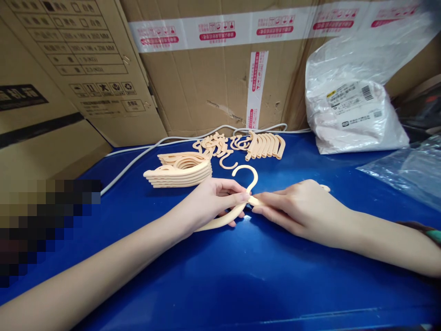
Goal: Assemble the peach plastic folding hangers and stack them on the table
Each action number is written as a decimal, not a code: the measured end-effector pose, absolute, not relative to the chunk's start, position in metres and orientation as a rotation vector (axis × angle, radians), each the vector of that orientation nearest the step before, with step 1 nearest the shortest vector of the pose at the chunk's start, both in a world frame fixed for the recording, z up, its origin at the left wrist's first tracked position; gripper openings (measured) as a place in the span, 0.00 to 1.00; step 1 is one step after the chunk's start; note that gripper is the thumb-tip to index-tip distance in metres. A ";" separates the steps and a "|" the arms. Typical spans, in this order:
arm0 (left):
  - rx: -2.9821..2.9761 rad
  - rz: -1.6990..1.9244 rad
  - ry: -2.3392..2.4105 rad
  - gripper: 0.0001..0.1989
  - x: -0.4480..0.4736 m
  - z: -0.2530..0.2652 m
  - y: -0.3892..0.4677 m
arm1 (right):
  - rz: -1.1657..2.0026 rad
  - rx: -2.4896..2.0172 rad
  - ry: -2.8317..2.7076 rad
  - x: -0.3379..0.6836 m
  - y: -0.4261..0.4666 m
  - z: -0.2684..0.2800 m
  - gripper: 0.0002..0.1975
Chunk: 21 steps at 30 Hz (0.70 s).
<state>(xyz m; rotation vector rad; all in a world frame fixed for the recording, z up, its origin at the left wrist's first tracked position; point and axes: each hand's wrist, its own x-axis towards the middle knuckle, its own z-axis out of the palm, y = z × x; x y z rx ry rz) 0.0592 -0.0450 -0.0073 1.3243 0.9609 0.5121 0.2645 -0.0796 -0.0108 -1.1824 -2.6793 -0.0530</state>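
Both hands hold parts of a cream plastic clothes hanger (pixel 225 219) over the blue table. Its hook (pixel 253 177) points up between them. My left hand (pixel 218 197) pinches the hanger near the base of the hook, and one curved arm runs down to the left beneath it. My right hand (pixel 296 204) is closed around the other arm, whose end peeks out past the knuckles. Behind my left hand lies a neat stack of cream hanger pieces (pixel 179 171). Farther back are a heap of small hooks (pixel 212 145), a loose hook (pixel 228 162) and a row of curved arm pieces (pixel 267 146).
Large cardboard boxes (pixel 206 73) wall off the back and left of the blue table (pixel 241 285). A grey cable (pixel 138 162) runs along the rear. At the back right stands a white plastic bag (pixel 354 115) with a label; clear plastic film (pixel 409 170) lies in front.
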 end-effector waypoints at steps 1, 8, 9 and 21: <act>1.323 0.512 0.961 0.07 0.059 -0.007 -0.045 | -0.047 -1.186 -2.681 0.264 -0.079 -0.011 0.18; 1.317 0.506 0.963 0.08 0.059 -0.006 -0.046 | -0.031 -1.186 -2.680 0.265 -0.080 -0.010 0.18; 1.320 0.503 0.960 0.08 0.059 -0.007 -0.045 | -0.026 -1.184 -2.681 0.265 -0.080 -0.009 0.17; 2.382 0.408 1.133 0.14 0.056 0.000 -0.067 | 0.005 -0.969 -2.681 0.280 -0.059 -0.008 0.17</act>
